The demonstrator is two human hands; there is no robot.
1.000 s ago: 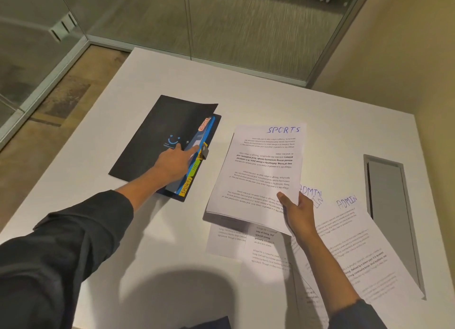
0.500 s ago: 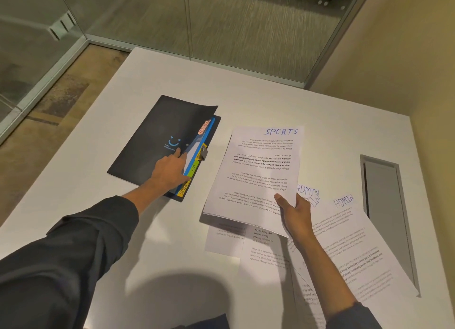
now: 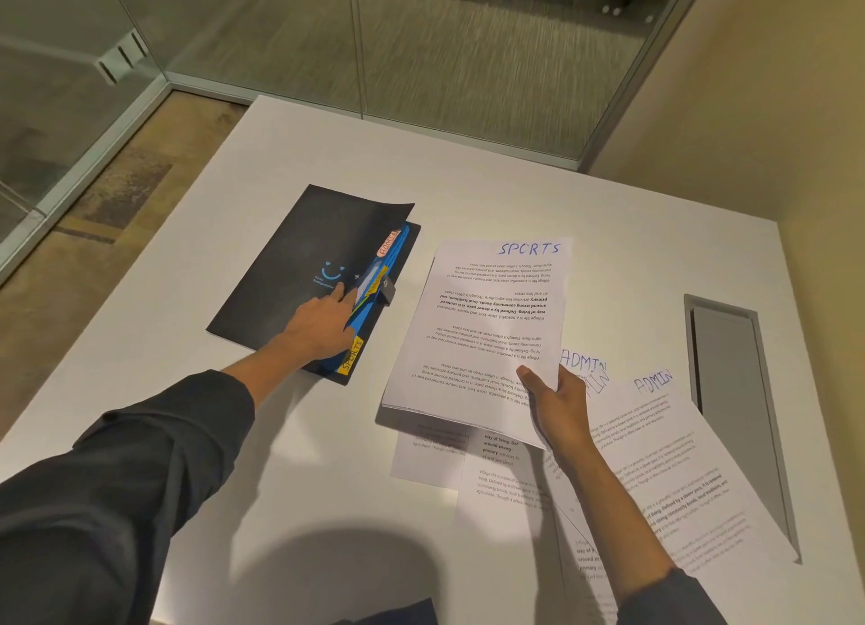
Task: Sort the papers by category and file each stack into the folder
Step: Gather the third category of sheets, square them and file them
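A black folder (image 3: 290, 268) with blue dividers lies on the white table (image 3: 468, 184), left of centre. Its tabs read ADMIN (image 3: 388, 243) and SPORTS (image 3: 351, 355). My left hand (image 3: 318, 327) rests on the folder's right edge, fingers straight, with the fingertips at the gap between cover and dividers. The cover curls up at its far corner. My right hand (image 3: 557, 404) grips the near right corner of a stack of sheets headed SPORTS (image 3: 487, 325), thumb on top, held just above the table. Sheets headed ADMIN (image 3: 664, 460) lie fanned to the right.
More printed sheets (image 3: 430, 456) lie under the held stack. A grey cable hatch (image 3: 735, 390) is set into the table at the right. Glass walls stand behind and to the left, and a beige wall is on the right.
My left hand has drawn back from the divider tabs towards the cover's edge. The SPORTS stack in my right hand has stayed nearly still.
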